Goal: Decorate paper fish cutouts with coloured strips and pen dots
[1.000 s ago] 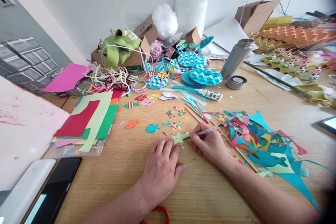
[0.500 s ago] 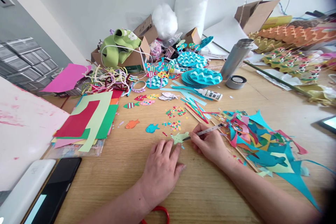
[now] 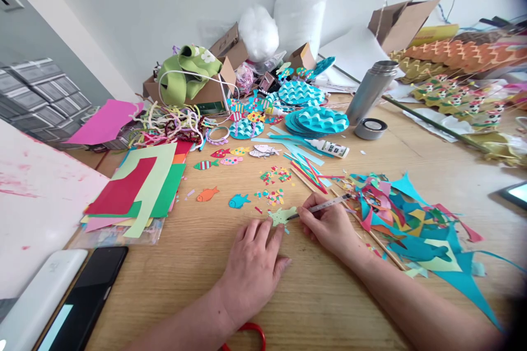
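Observation:
A pale green paper fish (image 3: pixel 282 215) lies flat on the wooden table, with small dark marks on it. My left hand (image 3: pixel 256 263) rests palm down, fingers stretched out, its fingertips at the near edge of the fish. In my right hand (image 3: pixel 325 225) is a pen (image 3: pixel 329 204), its dark tip touching the right part of the fish. Beyond it sit a blue paper fish (image 3: pixel 239 201), an orange paper fish (image 3: pixel 207 193) and small piles of paper bits (image 3: pixel 275 175). Decorated fish (image 3: pixel 231 160) lie farther back.
Paper scraps (image 3: pixel 420 225) and a thin wooden stick (image 3: pixel 382 244) lie right of my hand. A glue bottle (image 3: pixel 329 148) and steel flask (image 3: pixel 370 93) are behind. Coloured sheets (image 3: pixel 123 186) and a phone (image 3: pixel 88 296) are left; a red handle (image 3: pixel 253 328) shows at the front edge.

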Motion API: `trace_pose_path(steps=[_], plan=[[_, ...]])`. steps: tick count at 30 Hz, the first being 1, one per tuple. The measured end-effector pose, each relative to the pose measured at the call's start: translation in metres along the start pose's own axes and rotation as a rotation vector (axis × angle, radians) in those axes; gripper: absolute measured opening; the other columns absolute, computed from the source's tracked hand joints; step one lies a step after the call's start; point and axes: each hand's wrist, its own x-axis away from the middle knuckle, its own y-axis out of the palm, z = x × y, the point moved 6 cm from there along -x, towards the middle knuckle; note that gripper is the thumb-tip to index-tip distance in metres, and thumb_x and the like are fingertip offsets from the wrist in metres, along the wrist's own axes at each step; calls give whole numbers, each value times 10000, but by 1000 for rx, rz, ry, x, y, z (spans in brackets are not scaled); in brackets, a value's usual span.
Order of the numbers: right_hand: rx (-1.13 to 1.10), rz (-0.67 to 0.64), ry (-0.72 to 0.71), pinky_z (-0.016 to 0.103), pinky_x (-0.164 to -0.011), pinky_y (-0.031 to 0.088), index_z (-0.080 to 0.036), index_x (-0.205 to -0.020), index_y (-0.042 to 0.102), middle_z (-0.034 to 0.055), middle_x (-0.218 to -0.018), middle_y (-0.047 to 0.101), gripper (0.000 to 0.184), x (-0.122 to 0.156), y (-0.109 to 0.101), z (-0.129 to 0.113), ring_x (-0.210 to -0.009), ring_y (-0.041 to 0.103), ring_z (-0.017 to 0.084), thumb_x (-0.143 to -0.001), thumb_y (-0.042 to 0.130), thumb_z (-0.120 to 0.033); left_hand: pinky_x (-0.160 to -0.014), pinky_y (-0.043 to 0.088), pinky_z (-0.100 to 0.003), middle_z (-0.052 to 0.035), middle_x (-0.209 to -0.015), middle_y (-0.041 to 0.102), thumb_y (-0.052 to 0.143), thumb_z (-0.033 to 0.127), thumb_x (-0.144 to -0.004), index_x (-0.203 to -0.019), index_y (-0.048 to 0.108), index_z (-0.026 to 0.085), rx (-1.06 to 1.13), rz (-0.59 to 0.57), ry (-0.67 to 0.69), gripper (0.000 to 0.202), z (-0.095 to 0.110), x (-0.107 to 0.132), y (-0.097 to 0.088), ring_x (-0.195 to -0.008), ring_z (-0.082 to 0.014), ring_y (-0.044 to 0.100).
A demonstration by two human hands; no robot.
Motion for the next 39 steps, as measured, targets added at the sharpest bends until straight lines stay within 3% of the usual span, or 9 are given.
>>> trace_pose_path(steps=[22,29,39], plan=[[-20,-2,24,196,-357,331,-222,-679,483,-51,-428,522,182,0,1,-2,-347,453,101,-772,602,-323,-988,392,-441,-67,-1319,497,514,436,-903,-1336,462,220,25,-12,-3,487,-1,1,3,-1170,-255,418],[-103,75,20,200,-347,336,-227,-688,475,-46,-435,528,236,1,-4,-5,-344,463,106,-770,624,-391,-989,394,-443,-68,-1313,499,504,442,-906,-1343,457,217,24,-9,-4,493,-1,0,3,-1166,-254,415],[-38,17,28,199,-345,322,-218,-711,491,-40,-447,535,254,0,1,-1,-347,454,102,-798,616,-421,-987,398,-449,-67,-1308,499,499,448,-906,-1347,453,222,24,-11,-3,498,-1,0,4,-1158,-255,417]])
